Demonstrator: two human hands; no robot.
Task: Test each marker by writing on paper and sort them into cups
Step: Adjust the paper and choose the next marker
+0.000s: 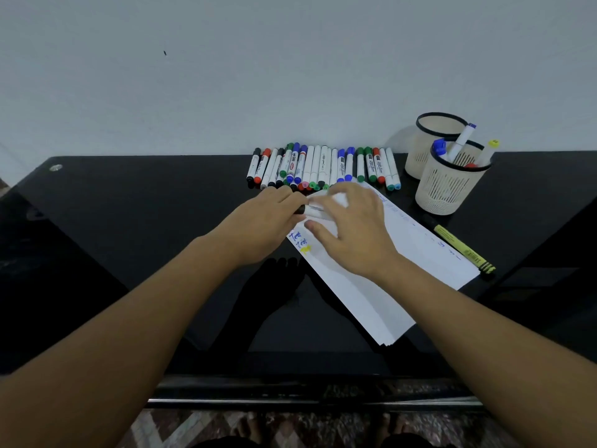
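Note:
A white marker with a black cap (309, 209) lies across both my hands above the paper (397, 286). My left hand (268, 218) grips its black cap end; my right hand (349, 227) curls round its white barrel. The paper stack lies slanted on the black table (145, 227), with blue and yellow test scribbles (301, 243) near its left edge. A row of several markers (323, 168) lies along the table's far edge. Two cream mesh cups stand at the right: the near cup (450, 185) holds several markers, and no marker shows in the far cup (433, 137).
A yellow highlighter (462, 247) lies on the table just right of the paper. The wall rises directly behind the marker row. The table's front edge runs below my forearms, with patterned floor and feet beneath.

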